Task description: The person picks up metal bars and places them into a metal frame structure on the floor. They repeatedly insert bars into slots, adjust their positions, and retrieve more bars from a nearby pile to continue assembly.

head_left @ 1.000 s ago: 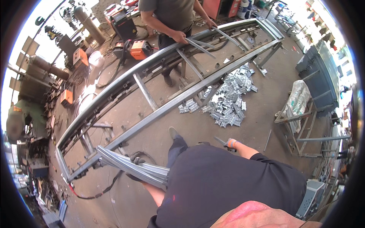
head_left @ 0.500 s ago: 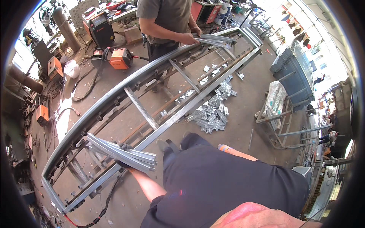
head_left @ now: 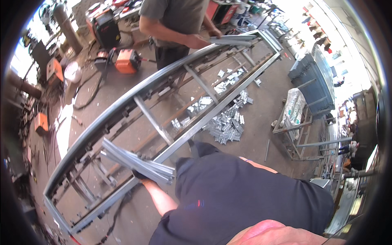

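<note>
Clock read from shirt centre. Black shirt [head_left: 249, 196], plain cloth; short sleeves [head_left: 163, 232] toward 8 and 2 o'clock. Small red mark [head_left: 200, 203], 9 o'clock. Dark trousers [head_left: 204, 149], 11. Left hand [head_left: 141, 175]: dark glove.

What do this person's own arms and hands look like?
A dark short-sleeved shirt with a small red mark leaves the forearms bare. The left hand wears a dark glove. The right hand is mostly hidden, so I can't tell what covers it.
</note>
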Available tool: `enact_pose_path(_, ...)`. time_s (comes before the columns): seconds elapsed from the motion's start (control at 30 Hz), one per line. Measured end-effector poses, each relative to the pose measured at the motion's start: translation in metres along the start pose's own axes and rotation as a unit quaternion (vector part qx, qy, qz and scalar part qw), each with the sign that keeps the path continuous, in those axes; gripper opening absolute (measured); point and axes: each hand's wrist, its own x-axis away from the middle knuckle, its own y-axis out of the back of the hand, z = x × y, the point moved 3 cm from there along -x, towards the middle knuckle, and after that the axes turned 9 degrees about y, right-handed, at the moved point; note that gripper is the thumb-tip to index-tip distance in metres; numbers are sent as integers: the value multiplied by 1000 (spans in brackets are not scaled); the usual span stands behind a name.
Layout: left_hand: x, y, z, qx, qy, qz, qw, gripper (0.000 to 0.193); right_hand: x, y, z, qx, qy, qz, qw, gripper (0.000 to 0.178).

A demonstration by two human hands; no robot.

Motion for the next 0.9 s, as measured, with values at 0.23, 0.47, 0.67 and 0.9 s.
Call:
enact_pose_path(0.23, -11, 9, -1, 77, 51, 87, 992, 92, 2, 4, 6, -13, -29, 35, 999, 38)
enact_pose_path(0.47, -11, -7, -2, 63, 57, 105, 991, 102, 4, 11, 12, -28, -45, 27, 998, 38)
enact_pose_path(0.67, -13, -5, -2, 73, 75, 132, 986, 98, 6, 7, 14, -38, -45, 27, 998, 38)
enact_pose_path(0.9, -11, -5, 0, 65, 77, 125, 987, 95, 5, 3, 14, -42, -46, 26, 998, 37)
